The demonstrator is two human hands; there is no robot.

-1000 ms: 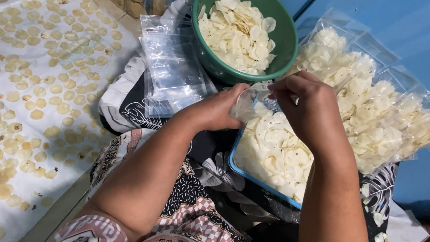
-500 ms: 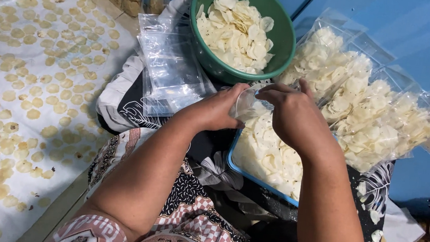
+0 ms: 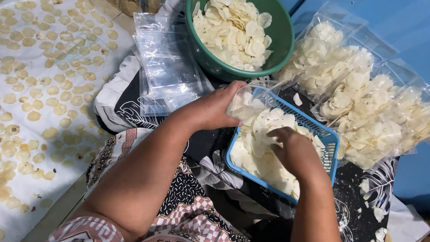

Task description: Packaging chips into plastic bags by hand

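Step in hand: filling bag. Left hand (image 3: 216, 108) pinches small clear plastic bag (image 3: 245, 104) open at far-left corner of blue plastic basket (image 3: 327, 138). Right hand (image 3: 295, 151) curled down into pale thin chips (image 3: 261, 151) (whether it grips any, cannot tell). Next move needs a scoop lifted to the bag mouth.

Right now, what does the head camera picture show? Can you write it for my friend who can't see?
A person's left hand holds a small clear plastic bag open over a blue basket of pale chips, while the right hand reaches into the chips. Around them sit a green bowl of chips, filled bags, empty bags and chips on a white sheet.
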